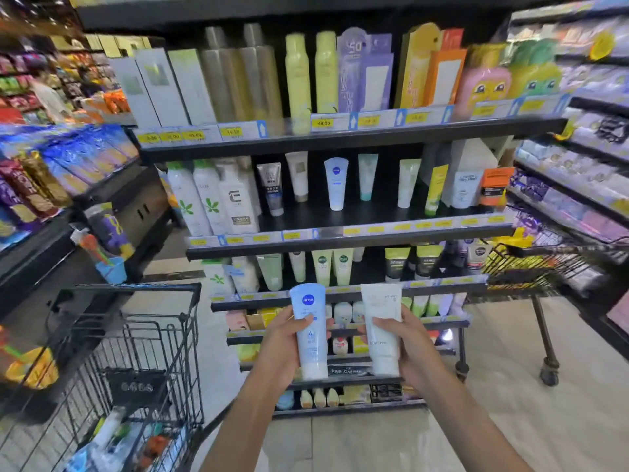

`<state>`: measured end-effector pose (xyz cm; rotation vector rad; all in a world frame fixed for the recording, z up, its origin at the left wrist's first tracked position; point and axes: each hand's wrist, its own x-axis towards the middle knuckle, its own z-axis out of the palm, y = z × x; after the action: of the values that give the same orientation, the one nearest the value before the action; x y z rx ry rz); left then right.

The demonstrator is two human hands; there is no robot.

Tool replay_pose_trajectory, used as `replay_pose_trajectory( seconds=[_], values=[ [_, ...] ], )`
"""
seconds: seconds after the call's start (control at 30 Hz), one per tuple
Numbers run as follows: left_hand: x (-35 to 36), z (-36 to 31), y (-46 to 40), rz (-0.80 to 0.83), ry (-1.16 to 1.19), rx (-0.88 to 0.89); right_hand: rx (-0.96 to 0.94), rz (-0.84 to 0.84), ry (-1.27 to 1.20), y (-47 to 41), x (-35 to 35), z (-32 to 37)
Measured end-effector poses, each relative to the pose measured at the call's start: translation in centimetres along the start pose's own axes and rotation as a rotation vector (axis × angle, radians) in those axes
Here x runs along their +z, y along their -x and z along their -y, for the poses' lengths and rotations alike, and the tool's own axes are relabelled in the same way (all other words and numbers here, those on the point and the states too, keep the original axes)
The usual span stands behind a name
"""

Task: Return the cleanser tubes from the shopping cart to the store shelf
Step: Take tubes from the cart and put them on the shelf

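My left hand (284,345) grips a pale blue cleanser tube (309,330) with a round dark-blue logo, held upright, cap down. My right hand (406,345) grips a white cleanser tube (383,332), also upright beside the blue one. Both tubes are raised in front of the black store shelf (350,235), below its second level, where a matching blue tube (336,183) and other tubes stand with gaps between them. The black wire shopping cart (136,338) is at my lower left with several items in its basket.
A second black cart (531,267) stands at the right, close to the shelf end. Snack shelves (51,175) line the left aisle and packaged goods the right. A person stands far back on the left. Tiled floor lies under my arms.
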<state>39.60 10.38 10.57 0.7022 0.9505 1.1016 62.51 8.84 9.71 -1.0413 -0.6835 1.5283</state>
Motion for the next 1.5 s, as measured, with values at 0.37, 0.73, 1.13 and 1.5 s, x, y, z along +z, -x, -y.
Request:
replay_pose_trajectory(
  seconds=[0.37,0.73,1.13,1.5],
  values=[
    [5.8,4.0,-2.8,-0.057,-0.025,0.003,0.024,-0.031,0.115,-4.3,-7.8,1.1],
    [4.3,6.2,-7.7,-0.098,0.016,-0.075,-0.015,-0.095,0.302,-9.4,-8.6,0.9],
    [0.5,4.9,-12.2,-0.05,0.061,-0.068,-0.134,-0.183,0.358,-18.2,-5.3,1.1],
    [-2.1,4.4,-12.3,-0.061,0.021,-0.082,-0.16,-0.203,0.433,-25.0,-5.3,-0.4]
  ],
)
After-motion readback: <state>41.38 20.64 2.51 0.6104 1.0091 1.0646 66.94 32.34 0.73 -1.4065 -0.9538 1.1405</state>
